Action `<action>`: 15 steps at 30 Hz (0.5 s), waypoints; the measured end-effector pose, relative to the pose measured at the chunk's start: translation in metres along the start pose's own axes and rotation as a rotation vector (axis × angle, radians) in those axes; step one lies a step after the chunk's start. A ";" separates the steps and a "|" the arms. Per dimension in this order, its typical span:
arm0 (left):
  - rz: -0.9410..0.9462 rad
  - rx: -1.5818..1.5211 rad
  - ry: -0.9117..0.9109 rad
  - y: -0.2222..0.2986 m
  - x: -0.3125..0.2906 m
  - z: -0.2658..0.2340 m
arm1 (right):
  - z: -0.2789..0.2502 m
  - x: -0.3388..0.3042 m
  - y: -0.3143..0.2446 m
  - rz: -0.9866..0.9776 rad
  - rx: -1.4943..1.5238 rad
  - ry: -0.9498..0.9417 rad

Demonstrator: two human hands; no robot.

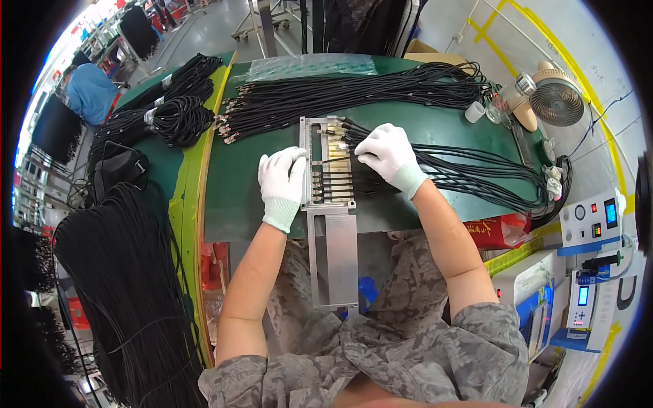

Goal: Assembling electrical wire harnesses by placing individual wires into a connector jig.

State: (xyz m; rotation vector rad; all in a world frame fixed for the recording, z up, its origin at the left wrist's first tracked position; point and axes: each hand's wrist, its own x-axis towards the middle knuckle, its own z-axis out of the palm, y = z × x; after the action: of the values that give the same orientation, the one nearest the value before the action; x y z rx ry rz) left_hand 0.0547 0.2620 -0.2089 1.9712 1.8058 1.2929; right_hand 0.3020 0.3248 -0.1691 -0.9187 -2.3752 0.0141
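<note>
A long metal fixture plate (332, 238) lies across the front edge of the green table (238, 197); its slotted upper part holds several black cables side by side. My left hand (282, 178), in a white glove, rests on the fixture's left rail with fingers loosely curled. In its own white glove, my right hand (386, 153) pinches a black cable (469, 166) at the fixture's right side, laying its end into a slot. The cables fan out rightward across the table.
A big bundle of black cables with metal ends (340, 95) lies behind the fixture. Coiled cable bundles (173, 115) and a hanging mass of cables (115, 272) sit at left. A small fan (556, 102), a cup and a jar stand at right, control boxes (592, 217) below them.
</note>
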 end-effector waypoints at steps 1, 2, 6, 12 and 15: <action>-0.002 -0.021 0.015 0.002 -0.002 0.001 | 0.001 -0.002 0.001 -0.004 -0.033 0.008; -0.005 -0.013 -0.004 0.000 -0.002 0.001 | 0.002 -0.002 0.001 -0.009 -0.021 0.010; 0.004 -0.008 -0.031 0.000 -0.001 -0.001 | 0.001 -0.001 0.000 -0.015 -0.030 0.015; -0.007 -0.009 -0.002 0.001 -0.002 0.001 | 0.000 0.000 -0.001 -0.011 -0.017 0.017; 0.006 0.001 -0.018 -0.002 -0.001 0.001 | 0.003 0.000 -0.001 -0.037 -0.032 0.043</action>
State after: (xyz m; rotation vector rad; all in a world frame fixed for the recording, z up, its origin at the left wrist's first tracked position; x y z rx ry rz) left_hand 0.0538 0.2623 -0.2108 1.9836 1.7948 1.2720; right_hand 0.3000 0.3240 -0.1713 -0.8809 -2.3582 -0.0580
